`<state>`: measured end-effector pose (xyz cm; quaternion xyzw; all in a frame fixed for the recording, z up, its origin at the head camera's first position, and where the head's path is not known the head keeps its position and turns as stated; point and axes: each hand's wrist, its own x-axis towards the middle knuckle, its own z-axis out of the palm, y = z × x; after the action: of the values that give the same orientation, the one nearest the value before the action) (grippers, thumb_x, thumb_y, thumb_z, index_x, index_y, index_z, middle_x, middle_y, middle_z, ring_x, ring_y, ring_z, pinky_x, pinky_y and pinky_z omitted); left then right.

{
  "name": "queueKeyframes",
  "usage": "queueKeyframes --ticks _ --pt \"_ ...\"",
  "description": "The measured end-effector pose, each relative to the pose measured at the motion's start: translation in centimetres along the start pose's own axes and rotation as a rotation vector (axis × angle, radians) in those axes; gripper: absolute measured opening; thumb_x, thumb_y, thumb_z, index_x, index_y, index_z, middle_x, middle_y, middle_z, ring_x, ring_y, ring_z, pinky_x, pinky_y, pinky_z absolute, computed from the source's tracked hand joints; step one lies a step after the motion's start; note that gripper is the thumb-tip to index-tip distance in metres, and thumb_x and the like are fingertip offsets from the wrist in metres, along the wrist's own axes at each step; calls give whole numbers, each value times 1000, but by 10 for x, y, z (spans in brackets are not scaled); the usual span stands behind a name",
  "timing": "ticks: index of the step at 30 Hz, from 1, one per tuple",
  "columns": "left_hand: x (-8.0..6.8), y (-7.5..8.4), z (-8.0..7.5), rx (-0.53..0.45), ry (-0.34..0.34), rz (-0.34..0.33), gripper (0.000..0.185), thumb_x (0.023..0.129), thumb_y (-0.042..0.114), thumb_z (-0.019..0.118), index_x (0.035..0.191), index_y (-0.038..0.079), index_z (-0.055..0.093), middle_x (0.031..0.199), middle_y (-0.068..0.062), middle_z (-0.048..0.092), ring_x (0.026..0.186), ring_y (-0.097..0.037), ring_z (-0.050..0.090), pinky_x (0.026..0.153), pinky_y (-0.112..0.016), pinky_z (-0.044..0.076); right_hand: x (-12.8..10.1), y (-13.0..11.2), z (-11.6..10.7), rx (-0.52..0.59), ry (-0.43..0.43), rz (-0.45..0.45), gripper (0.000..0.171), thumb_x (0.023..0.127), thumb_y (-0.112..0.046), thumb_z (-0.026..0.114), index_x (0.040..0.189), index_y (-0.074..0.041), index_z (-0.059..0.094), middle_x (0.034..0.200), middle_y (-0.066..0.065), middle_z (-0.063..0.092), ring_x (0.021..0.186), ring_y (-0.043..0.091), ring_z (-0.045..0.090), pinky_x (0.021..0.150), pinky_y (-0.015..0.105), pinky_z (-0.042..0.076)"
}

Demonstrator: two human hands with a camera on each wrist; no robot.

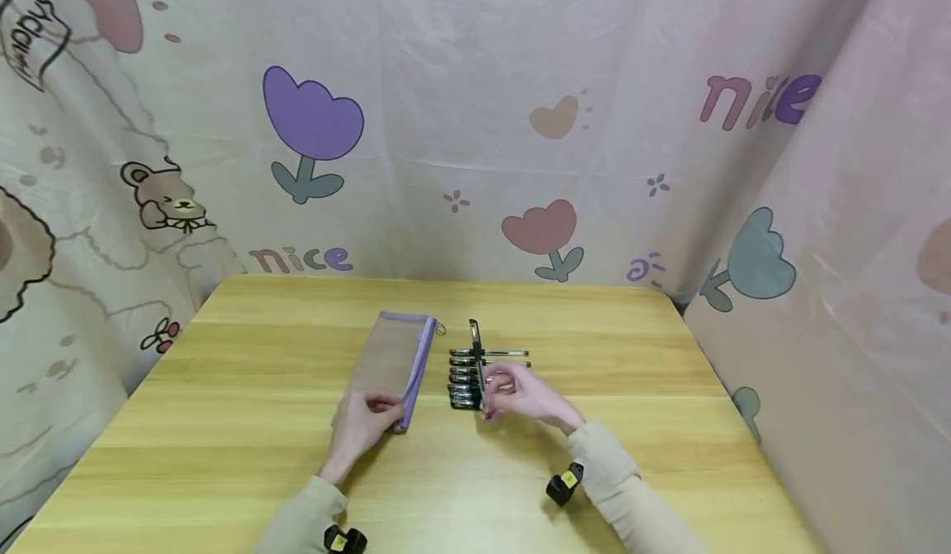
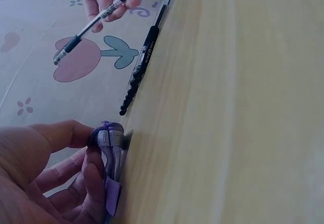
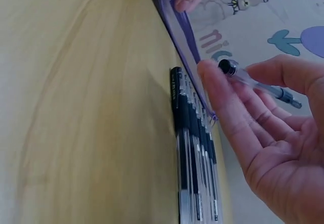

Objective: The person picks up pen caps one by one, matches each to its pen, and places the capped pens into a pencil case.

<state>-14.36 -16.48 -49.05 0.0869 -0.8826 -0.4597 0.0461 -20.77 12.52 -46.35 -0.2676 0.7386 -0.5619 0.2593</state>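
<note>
My left hand (image 1: pixel 360 428) pinches the near end of a see-through pencil pouch (image 1: pixel 388 352) with a purple zipped edge. In the left wrist view, thumb and fingers close on the pouch's purple zipper end (image 2: pixel 112 143), which stands up off the wood. My right hand (image 1: pixel 529 393) holds a clear gel pen (image 1: pixel 475 338) with a black cap and grip, between thumb and fingers. That pen is raised over a row of similar pens (image 1: pixel 464 378), crossing them in the head view. Seen from the right wrist, the row (image 3: pixel 185 115) lies side by side below the hand.
The wooden table (image 1: pixel 223 422) carries the pouch and pens. A metal ring (image 1: pixel 441 329) hangs at the far zipper end. Printed curtains (image 1: pixel 446 125) stand behind and beside the table. Black wrist cameras (image 1: pixel 565 485) sit by both sleeves.
</note>
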Motion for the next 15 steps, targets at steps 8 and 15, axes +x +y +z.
queueKeyframes --ticks 8,15 --pt "2 1 3 -2 -10 -25 15 78 16 77 90 7 79 81 -3 77 70 -6 64 65 -20 48 16 -8 10 254 5 107 51 91 5 57 136 16 35 86 7 71 78 20 73 83 50 62" --pt "4 6 1 11 28 -4 14 77 17 78 88 8 80 79 -3 77 69 -6 63 65 -22 47 29 -20 8 348 75 240 29 95 1 59 120 11 49 84 10 71 72 19 72 77 35 64"
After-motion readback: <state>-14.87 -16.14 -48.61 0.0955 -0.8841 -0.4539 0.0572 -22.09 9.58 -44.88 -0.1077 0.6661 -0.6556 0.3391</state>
